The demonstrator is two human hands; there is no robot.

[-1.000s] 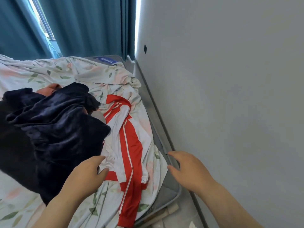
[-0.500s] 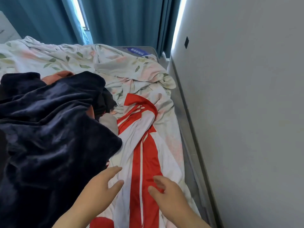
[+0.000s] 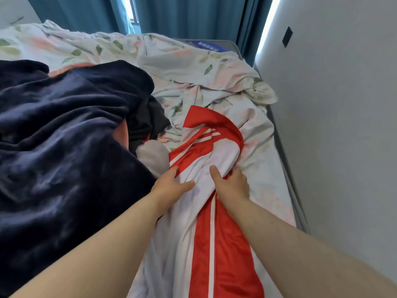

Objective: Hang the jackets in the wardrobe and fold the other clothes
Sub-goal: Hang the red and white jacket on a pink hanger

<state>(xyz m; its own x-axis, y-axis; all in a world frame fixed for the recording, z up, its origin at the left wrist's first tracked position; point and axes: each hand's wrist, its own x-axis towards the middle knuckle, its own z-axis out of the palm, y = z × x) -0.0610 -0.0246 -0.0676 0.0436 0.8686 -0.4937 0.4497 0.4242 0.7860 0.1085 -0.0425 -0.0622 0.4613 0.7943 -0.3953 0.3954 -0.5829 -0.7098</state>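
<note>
A red and white striped jacket (image 3: 217,237) lies lengthwise along the right side of the bed. My right hand (image 3: 231,184) grips a bunch of its white fabric, fingers curled into the cloth and thumb up. My left hand (image 3: 171,184) lies on the jacket's left edge with its fingers spread; its fingertips touch a red stripe. A dark navy velvet garment (image 3: 64,151) is heaped on the left half of the bed, with an orange piece (image 3: 122,134) and a black piece (image 3: 146,123) showing under it.
The bed has a crumpled floral sheet (image 3: 193,69). A grey cloth (image 3: 153,155) lies beside the jacket. A white wall (image 3: 333,125) runs close along the bed's right edge. Teal curtains (image 3: 182,16) hang behind the bed.
Both hands have reached further up the jacket. The right hand, flat on the red stripe before, now grips the white fabric. The view has moved closer over the bed.
</note>
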